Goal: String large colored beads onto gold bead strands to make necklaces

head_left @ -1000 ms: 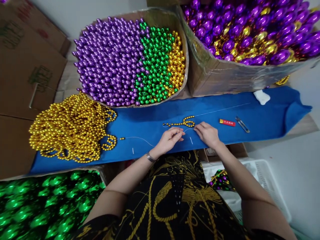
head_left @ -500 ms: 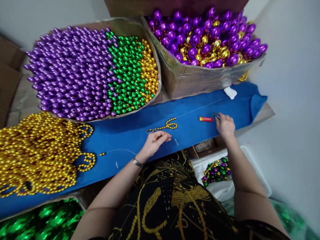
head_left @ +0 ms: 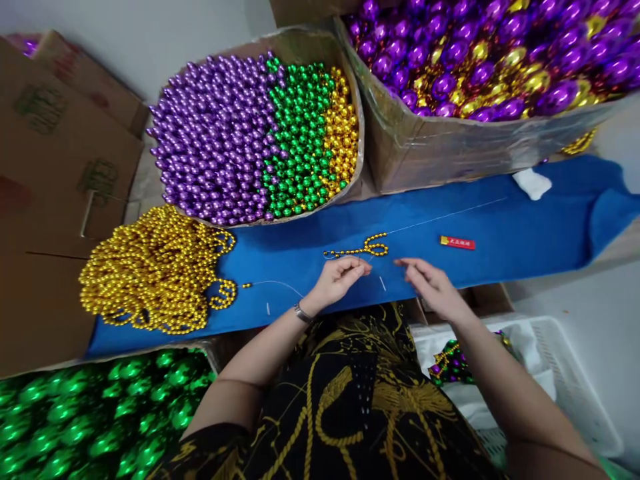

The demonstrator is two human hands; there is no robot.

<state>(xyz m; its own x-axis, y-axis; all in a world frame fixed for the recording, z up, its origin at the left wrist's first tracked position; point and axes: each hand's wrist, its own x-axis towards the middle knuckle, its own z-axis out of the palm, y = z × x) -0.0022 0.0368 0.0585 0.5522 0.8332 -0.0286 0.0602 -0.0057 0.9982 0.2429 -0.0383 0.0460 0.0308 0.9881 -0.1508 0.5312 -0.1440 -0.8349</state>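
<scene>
My left hand pinches a thin clear thread between thumb and fingertips, just in front of a short strand of gold beads. From that strand a thread runs right across the blue cloth. Another thread leads from the gold bead pile to my left wrist. My right hand is close by on the right, fingers curled around small dark thread snips; they are mostly hidden, with a blurred tip at the fingertips. A red lighter lies beyond my right hand.
Gold bead strands are heaped at the left. Behind stand a box of purple, green and gold beads and a box with large purple balls. Green balls and a white basket sit below. White tissue lies at right.
My right hand has moved left from beside the lighter towards my left hand, and the dark tool is gone from beside the lighter. The camera has turned left; my left hand keeps its pinch.
</scene>
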